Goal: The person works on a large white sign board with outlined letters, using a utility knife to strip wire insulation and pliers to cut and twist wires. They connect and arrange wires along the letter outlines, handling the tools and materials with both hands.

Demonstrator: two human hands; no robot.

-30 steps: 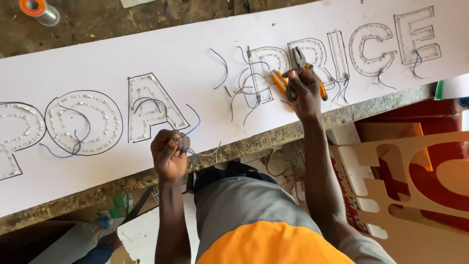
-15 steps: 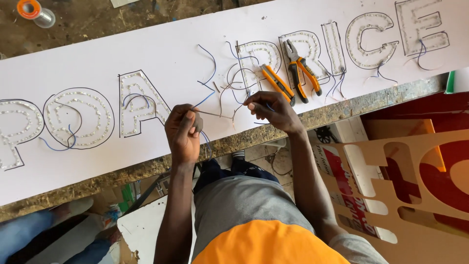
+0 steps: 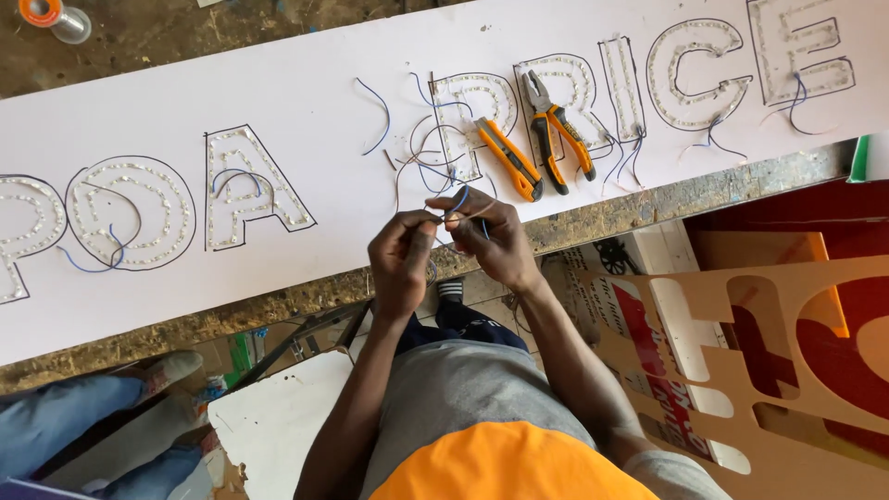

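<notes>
White board (image 3: 306,102) runs across your bench, and your two hands meet just over its near edge. Your left hand (image 3: 400,264) is closed, fingertips pinched on a thin wire (image 3: 443,218); your right hand (image 3: 489,236) is curled too, thumb and forefinger nipping the same wire where a blue strand loops over the knuckles. The wire sits between your hands, just below the tangle of loose leads coming off the board.

Count what lies beside you: one pair of pliers (image 3: 554,131) with orange and black grips, jaws pointing away from you, and one orange utility knife (image 3: 507,158) just to its left, both resting flat on the board, near your right hand but clear of it. One solder reel (image 3: 42,12) sits well apart at the far left corner. One cut-out panel (image 3: 787,370) leans under the bench to your right.
</notes>
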